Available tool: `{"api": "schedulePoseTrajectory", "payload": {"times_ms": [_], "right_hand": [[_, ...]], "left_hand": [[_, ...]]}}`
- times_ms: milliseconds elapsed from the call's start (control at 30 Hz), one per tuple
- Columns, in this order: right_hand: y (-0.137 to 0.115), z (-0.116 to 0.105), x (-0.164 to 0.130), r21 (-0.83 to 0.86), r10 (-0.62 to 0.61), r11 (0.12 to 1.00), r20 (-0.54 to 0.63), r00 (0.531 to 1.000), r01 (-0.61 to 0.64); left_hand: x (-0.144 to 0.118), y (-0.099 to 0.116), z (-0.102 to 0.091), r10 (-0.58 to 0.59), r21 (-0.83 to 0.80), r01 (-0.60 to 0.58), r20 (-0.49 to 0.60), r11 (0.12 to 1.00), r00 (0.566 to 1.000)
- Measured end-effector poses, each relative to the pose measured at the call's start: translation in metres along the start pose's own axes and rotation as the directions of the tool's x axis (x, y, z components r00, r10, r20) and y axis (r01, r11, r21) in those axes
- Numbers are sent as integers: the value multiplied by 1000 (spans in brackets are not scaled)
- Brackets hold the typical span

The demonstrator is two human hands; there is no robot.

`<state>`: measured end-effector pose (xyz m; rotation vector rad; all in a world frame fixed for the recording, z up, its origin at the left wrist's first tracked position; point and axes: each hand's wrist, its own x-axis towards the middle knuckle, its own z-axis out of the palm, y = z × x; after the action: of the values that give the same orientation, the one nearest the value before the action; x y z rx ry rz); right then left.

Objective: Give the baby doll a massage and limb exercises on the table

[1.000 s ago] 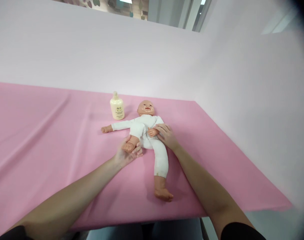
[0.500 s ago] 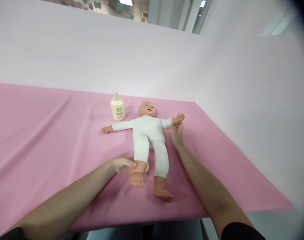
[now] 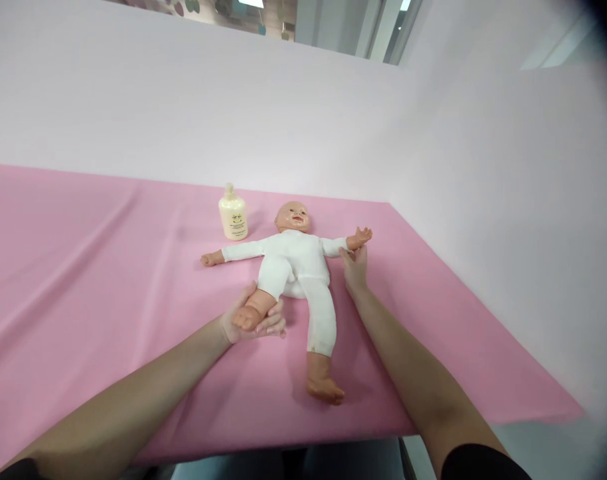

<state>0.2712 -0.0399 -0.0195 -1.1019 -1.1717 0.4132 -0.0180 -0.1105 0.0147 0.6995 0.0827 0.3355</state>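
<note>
- Both of our hands are resting on the doll [image 3: 296, 263]: our left hand [image 3: 250, 321] is cupping the bare foot of the doll's bent leg, fingers curled under the sole and thumb up along the ankle, so the knee is folding toward the belly instead of lying flat.
- Our right hand [image 3: 354, 267] is reaching to the far right side and closing lightly on the doll's outstretched wrist, just below its small raised hand; this grip appears to be keeping that arm spread and the body from sliding while the leg is being bent.
- We are seeing the doll lying on its back in the middle of the counter [image 3: 83, 280], head toward the far edge and feet toward us, dressed in a white one-piece suit.
- Its other leg is lying straight, the bare foot pointing to the near edge, and its other arm is stretching out flat to the left, untouched.
- We are noting a cream bottle [image 3: 232, 213] standing upright just left of the doll's head, apart from both hands yet within easy reach.
- Pink cloth is covering the counter, giving the doll a soft surface to lie on; a pale wall [image 3: 283, 113] is rising behind it.
</note>
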Motion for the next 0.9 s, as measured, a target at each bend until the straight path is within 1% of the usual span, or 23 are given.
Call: {"api": "schedulePoseTrajectory", "payload": {"times_ms": [100,167,267,367,533,667,733,800,867,900], "right_hand": [[-12,7,-7,-11,-44,999,74,996,45],[-18,11,-13,-106,-118,985,161,980,136],[-25,13,-19,-258,-249,909,297,922,328],[-29,14,-21,-324,-323,836,363,874,443],[-29,16,-20,-369,-351,756,468,811,540],[-30,16,-20,-371,-354,720,531,770,587],[-32,16,-21,-365,-354,719,540,764,592],[-33,16,-21,-354,-357,731,531,768,584],[-32,15,-21,-337,-355,762,496,793,552],[-31,15,-21,-326,-344,790,465,816,519]], "left_hand": [[1,4,2,31,-67,-38,-108,997,994],[2,6,4,41,-86,-57,-175,995,984],[4,5,4,51,-106,-81,-259,991,965],[6,3,2,53,-125,-94,-296,988,954],[12,2,-3,48,-117,-96,-358,989,932],[16,2,-6,35,-100,-81,-393,992,919],[16,1,-7,34,-85,-72,-388,994,921],[16,0,-7,46,-63,-75,-379,995,924],[15,0,-7,59,-45,-80,-357,996,932],[14,-1,-7,60,-40,-78,-339,996,939]]}}
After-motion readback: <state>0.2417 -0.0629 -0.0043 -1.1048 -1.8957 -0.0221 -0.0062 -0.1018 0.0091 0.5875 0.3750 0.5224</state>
